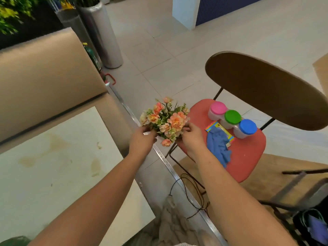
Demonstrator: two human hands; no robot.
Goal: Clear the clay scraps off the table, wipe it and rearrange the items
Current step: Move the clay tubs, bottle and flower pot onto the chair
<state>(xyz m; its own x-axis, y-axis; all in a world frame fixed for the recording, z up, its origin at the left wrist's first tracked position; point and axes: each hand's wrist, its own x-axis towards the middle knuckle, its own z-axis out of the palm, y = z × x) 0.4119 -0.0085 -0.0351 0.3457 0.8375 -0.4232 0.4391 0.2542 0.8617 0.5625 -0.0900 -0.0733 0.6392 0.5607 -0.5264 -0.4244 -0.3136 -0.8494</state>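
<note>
One pale table (53,157) fills the lower left, its top marked with brownish smears and a few small specks, and a beige padded bench (44,77) rises behind it. The left forearm reaches forward across the table's right corner, wrist straight and back of the hand up. The left hand (142,139) has its fingers curled round the left underside of a bunch of peach and cream flowers (166,121). The flowers are held upright in the air past the table's right edge, between it and a red chair seat (248,157), over the floor and the seat's front corner. The right forearm comes in from the lower right, roughly parallel to the left. The right hand (191,137) is tilted inward, its thumb and fingertips pinching the right side of the bunch low among the leaves. What the stems sit in is hidden by both hands. On the red seat lie crumpled blue gloves (219,144) just beside the right wrist, partly covering a colourful packet (212,126). Behind them three tubs stand touching in a diagonal row: the pink-lidded tub (218,108), the green-lidded tub (232,116) and the blue-lidded tub (247,126). The brown chair back (266,89) curves over them.
</note>
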